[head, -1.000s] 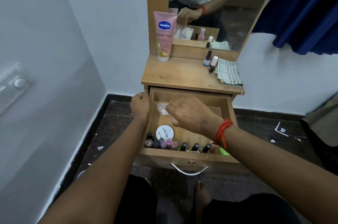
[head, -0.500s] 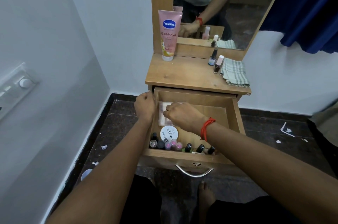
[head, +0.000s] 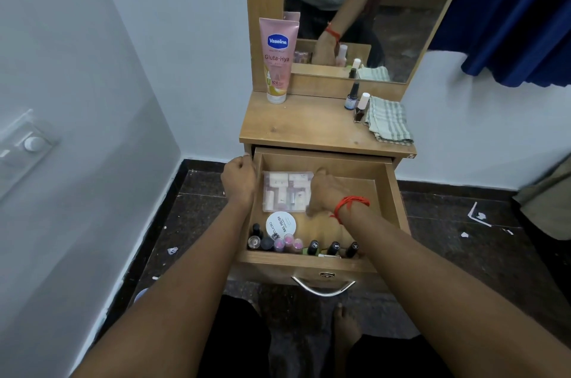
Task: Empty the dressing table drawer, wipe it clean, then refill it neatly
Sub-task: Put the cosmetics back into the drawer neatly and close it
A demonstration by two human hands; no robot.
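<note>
On tabletop point(head: 309, 127): Vaseline tube point(head: 278, 59), cloth point(head: 389, 123); left hand point(head: 239, 181) grips drawer point(head: 392, 192), right hand point(head: 326, 192) grips clear box point(head: 285, 192).

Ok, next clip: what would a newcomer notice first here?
The open drawer draws the eye: the right hand holds the right edge of a clear plastic box at its back left, while the left hand grips its left wall. Then the pink Vaseline tube standing at the tabletop's left, and nail polish bottles lined along the drawer's front.
</note>
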